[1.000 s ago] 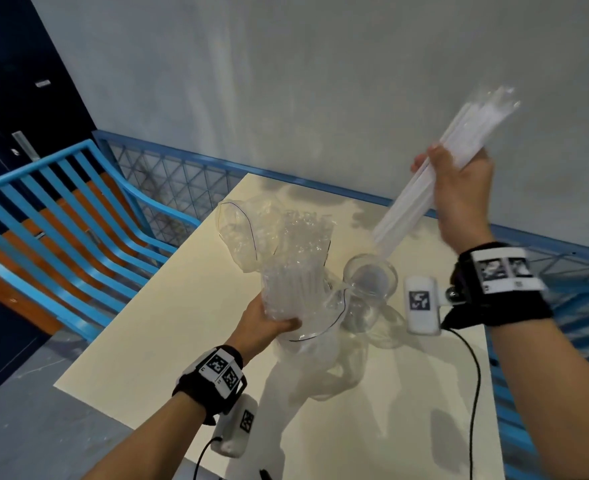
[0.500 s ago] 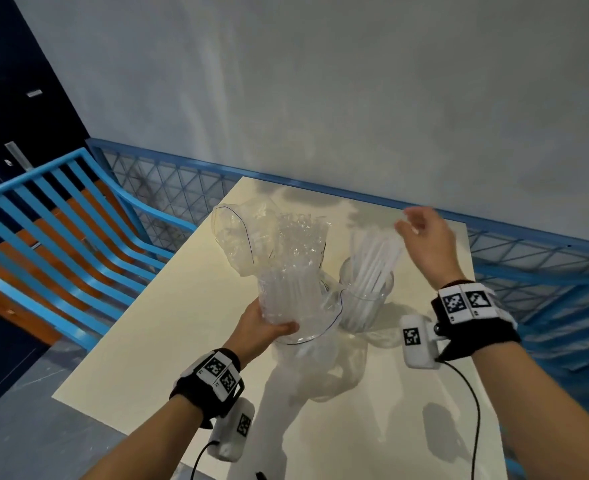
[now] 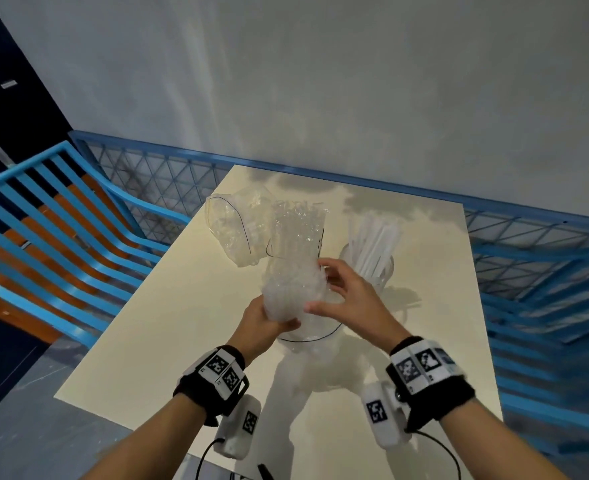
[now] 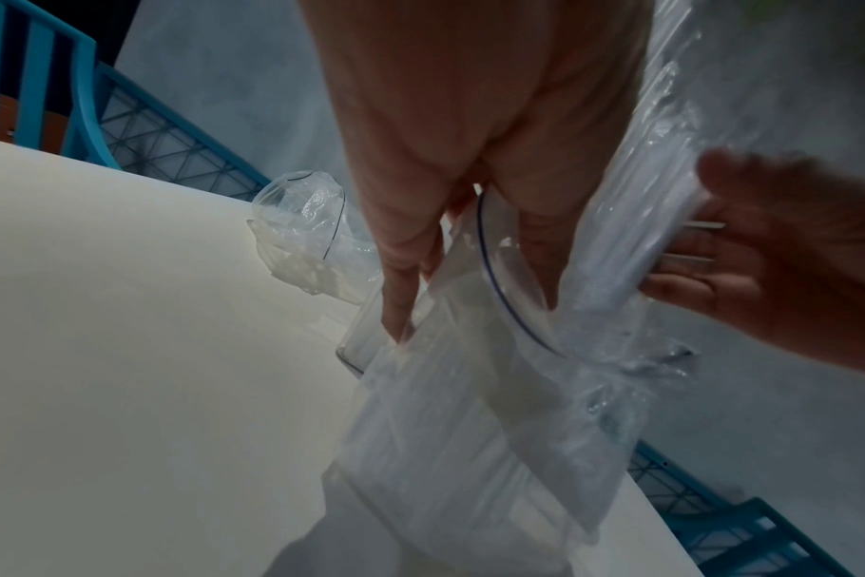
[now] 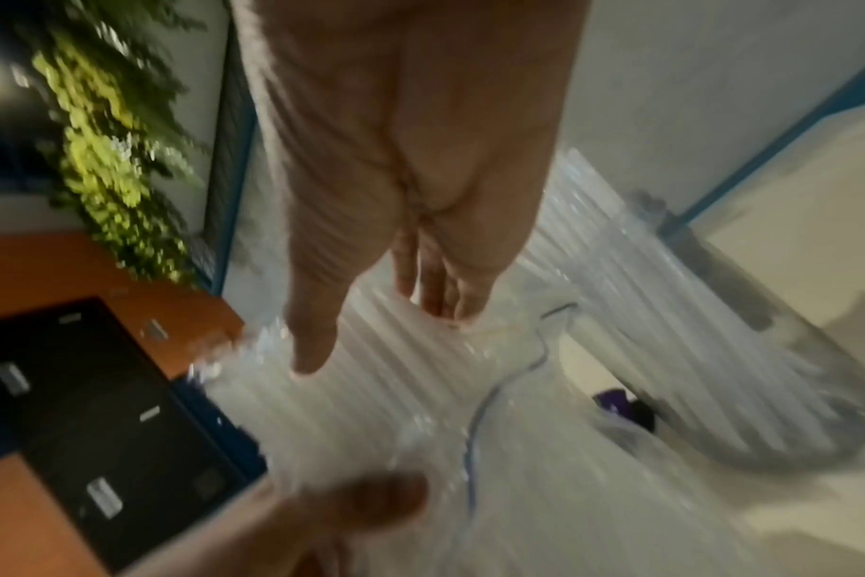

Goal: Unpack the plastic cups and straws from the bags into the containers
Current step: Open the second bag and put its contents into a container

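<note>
Crinkly clear plastic bag of white straws (image 3: 294,271) stands over the cream table (image 3: 168,323), left hand (image 3: 261,323) gripping its bottom; right hand (image 3: 348,299), fingers loose, just touches it. Light, slippery stuff, I'd pinch the straw bundle mid-length

An indoor staging corner, perhaps a play area, is showing here: a cream table (image 3: 168,327) is standing against a bare grey wall (image 3: 320,81), with blue railings (image 3: 43,216) and mesh fencing (image 3: 154,181) enclosing it
</note>
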Motion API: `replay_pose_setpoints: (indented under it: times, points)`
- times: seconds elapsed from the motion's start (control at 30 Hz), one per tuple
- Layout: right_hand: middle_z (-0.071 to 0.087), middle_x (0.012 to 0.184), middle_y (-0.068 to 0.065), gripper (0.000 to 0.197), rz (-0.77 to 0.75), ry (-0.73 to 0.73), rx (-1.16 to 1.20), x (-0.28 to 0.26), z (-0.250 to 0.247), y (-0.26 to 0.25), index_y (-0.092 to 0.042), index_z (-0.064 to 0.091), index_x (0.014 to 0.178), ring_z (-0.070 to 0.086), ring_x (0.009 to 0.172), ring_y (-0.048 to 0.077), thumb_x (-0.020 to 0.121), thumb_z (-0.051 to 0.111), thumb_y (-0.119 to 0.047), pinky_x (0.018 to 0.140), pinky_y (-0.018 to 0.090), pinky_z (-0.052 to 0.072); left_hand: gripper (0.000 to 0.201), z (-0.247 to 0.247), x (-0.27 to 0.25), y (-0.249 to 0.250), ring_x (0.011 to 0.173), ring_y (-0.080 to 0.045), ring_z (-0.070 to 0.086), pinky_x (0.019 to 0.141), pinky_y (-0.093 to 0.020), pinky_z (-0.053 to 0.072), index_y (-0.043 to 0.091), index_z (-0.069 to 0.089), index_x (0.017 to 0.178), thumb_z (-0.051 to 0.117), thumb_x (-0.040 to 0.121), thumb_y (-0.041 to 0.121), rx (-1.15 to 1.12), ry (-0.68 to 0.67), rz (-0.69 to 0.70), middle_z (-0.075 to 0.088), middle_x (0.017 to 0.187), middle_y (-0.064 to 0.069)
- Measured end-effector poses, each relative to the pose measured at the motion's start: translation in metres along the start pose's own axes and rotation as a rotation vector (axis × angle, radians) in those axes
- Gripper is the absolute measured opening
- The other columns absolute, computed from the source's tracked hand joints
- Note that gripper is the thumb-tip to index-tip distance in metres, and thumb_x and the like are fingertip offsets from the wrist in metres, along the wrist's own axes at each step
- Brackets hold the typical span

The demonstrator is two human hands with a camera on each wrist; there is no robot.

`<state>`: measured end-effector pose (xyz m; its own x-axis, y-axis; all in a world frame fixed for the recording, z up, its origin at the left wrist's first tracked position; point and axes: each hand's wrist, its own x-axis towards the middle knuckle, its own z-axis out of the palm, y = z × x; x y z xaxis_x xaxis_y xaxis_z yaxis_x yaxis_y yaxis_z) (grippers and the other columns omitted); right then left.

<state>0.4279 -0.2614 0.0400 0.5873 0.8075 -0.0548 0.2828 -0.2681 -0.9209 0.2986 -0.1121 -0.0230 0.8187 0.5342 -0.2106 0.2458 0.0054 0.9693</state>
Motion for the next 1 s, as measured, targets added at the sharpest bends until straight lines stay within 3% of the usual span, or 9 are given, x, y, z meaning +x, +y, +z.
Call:
replay_pose_setpoints:
  times: [0.13, 0.27, 0.37, 0.47, 0.57, 0.63, 0.73, 0.87, 1.0]
  points:
    - [0.063, 0.092, -0.010, 0.024, -0.067, 0.171, -0.025, -0.004, 0.017, 0.005, -0.030, 0.059, 0.095, 0.058, 0.082, -0.005, 0.081, 0.076, -0.022, 0.072, 0.006, 0.042, 0.050, 0.000, -0.002, -0.004, 0.100, -0.018, 0.070, 0.078, -0.025, 0.053, 0.015, 0.069, 0.115, 0.082, 0.066, 0.012, -0.009, 0.003, -0.011, 0.075, 0.106, -0.003]
    - [0.051, 0.065, -0.011, 0.025, -0.053, 0.259, 0.048, -0.003, 0.015, 0.007, -0.025, 0.051, 0.072, 0.047, 0.059, -0.002, 0.084, 0.067, -0.009, 0.058, 0.010, 0.036, 0.054, 0.000, 0.000, -0.004, 0.102, -0.021, 0.069, 0.087, -0.036, 0.056, 0.018, 0.070, 0.113, 0.084, 0.061, 0.022, 0.038, -0.014, -0.029, 0.075, 0.105, -0.002]
    - [0.048, 0.065, -0.006, 0.020, -0.043, 0.311, 0.089, 0.000, 0.012, 0.006, -0.014, 0.049, 0.072, 0.042, 0.058, 0.004, 0.083, 0.065, -0.011, 0.055, 0.015, 0.034, 0.059, 0.003, 0.001, -0.003, 0.103, -0.019, 0.069, 0.092, -0.042, 0.056, 0.021, 0.070, 0.113, 0.085, 0.057, 0.028, 0.043, -0.033, -0.034, 0.075, 0.107, 0.000]
    - [0.053, 0.070, 0.003, 0.012, -0.066, 0.380, 0.137, 0.002, 0.006, -0.001, -0.005, 0.054, 0.083, 0.046, 0.061, 0.007, 0.085, 0.063, -0.012, 0.055, 0.014, 0.036, 0.059, 0.006, 0.003, 0.003, 0.105, -0.019, 0.069, 0.093, -0.041, 0.055, 0.021, 0.070, 0.113, 0.085, 0.057, 0.029, 0.040, -0.051, -0.040, 0.075, 0.108, 0.000]
    - [0.062, 0.081, 0.005, 0.011, -0.110, 0.368, 0.087, 0.001, 0.001, -0.010, -0.012, 0.056, 0.093, 0.053, 0.069, 0.008, 0.087, 0.065, -0.017, 0.061, 0.013, 0.041, 0.052, 0.011, 0.006, 0.012, 0.103, -0.020, 0.069, 0.090, -0.037, 0.055, 0.020, 0.071, 0.111, 0.083, 0.060, 0.020, 0.026, -0.082, -0.047, 0.076, 0.106, -0.001]
    - [0.064, 0.092, -0.006, 0.022, -0.099, 0.287, 0.062, 0.000, 0.003, -0.011, -0.022, 0.057, 0.104, 0.059, 0.078, 0.002, 0.086, 0.069, -0.022, 0.066, 0.010, 0.045, 0.049, 0.016, 0.007, 0.019, 0.098, -0.017, 0.071, 0.082, -0.031, 0.055, 0.019, 0.071, 0.110, 0.081, 0.062, 0.012, -0.003, -0.092, -0.039, 0.076, 0.104, -0.002]
    - [0.065, 0.107, -0.005, 0.039, -0.054, 0.217, 0.066, -0.001, 0.007, -0.004, -0.022, 0.057, 0.116, 0.062, 0.095, 0.000, 0.082, 0.074, -0.029, 0.075, 0.005, 0.045, 0.044, 0.021, 0.010, 0.024, 0.091, -0.013, 0.071, 0.074, -0.023, 0.053, 0.019, 0.072, 0.106, 0.078, 0.063, 0.008, 0.008, -0.114, -0.028, 0.077, 0.098, 0.000]
    - [0.067, 0.094, -0.006, 0.022, -0.070, 0.283, 0.031, -0.004, 0.002, 0.002, -0.024, 0.062, 0.101, 0.061, 0.085, -0.010, 0.082, 0.074, -0.026, 0.072, 0.004, 0.044, 0.048, 0.021, 0.010, 0.019, 0.099, -0.017, 0.071, 0.088, -0.035, 0.056, 0.020, 0.072, 0.106, 0.080, 0.060, 0.013, 0.037, -0.114, -0.052, 0.077, 0.102, 0.000]
    - [0.069, 0.087, -0.013, 0.015, -0.077, 0.381, 0.126, 0.000, -0.016, -0.008, -0.012, 0.069, 0.097, 0.062, 0.081, -0.011, 0.087, 0.069, -0.023, 0.075, 0.007, 0.044, 0.057, 0.020, 0.012, 0.021, 0.103, -0.020, 0.069, 0.093, -0.040, 0.054, 0.018, 0.070, 0.114, 0.084, 0.058, 0.021, 0.032, -0.115, -0.051, 0.075, 0.107, -0.001]
